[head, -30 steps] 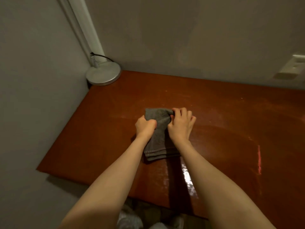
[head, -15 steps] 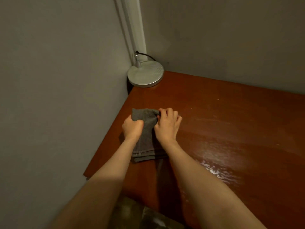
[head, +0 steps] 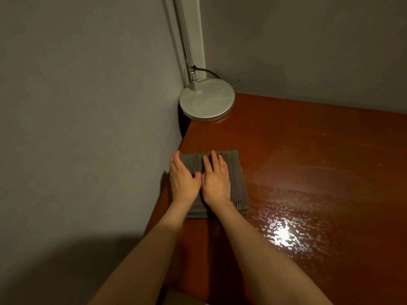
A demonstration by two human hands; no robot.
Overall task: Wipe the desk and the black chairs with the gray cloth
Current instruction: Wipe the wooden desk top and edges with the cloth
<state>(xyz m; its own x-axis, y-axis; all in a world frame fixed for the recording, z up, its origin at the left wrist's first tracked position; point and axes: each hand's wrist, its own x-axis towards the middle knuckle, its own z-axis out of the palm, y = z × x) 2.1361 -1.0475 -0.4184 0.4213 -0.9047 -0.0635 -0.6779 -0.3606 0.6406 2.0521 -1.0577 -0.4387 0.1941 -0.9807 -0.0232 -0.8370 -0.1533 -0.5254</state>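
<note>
A folded gray cloth (head: 237,181) lies flat on the reddish-brown desk (head: 308,172), close to the desk's left edge by the wall. My left hand (head: 184,180) presses on the cloth's left part with straight fingers. Beside it, my right hand (head: 215,179) lies flat on the cloth's middle, fingers pointing toward the back wall. The two hands touch at the thumbs. No black chair is in view.
A round silver lamp base (head: 207,100) with a black cable stands in the desk's back left corner. Gray walls close off the left and the back. A wet, shiny patch (head: 284,234) reflects light on the desk to the right of my arms.
Both hands have gone from gripping the bunched cloth to lying flat on it, and the cloth is now spread wider. The view has swung left, nearer the wall.
</note>
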